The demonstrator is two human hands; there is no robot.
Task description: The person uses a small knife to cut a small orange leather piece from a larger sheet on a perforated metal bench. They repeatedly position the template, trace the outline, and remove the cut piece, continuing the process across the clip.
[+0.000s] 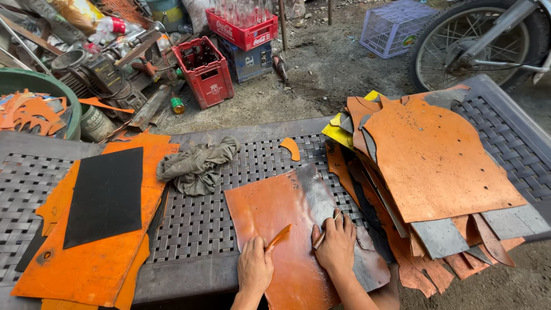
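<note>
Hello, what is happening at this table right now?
A person works on an orange sheet lying on a woven grey table. The left hand holds a thin orange strip at the sheet; the right hand presses the sheet flat, holding a slim tool. A pile of orange sheets lies at the right, a crumpled rag behind.

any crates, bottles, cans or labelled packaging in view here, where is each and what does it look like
Red bottle crate: top centre on the ground, white logo, clear glass bottles inside.
Second red crate: left of it, tilted, nearly empty.
Blue-grey crate: under the first.
Lilac wire basket: top right.
Green can: lying near the tilted crate.
Yellow printed sack: top left.
</note>
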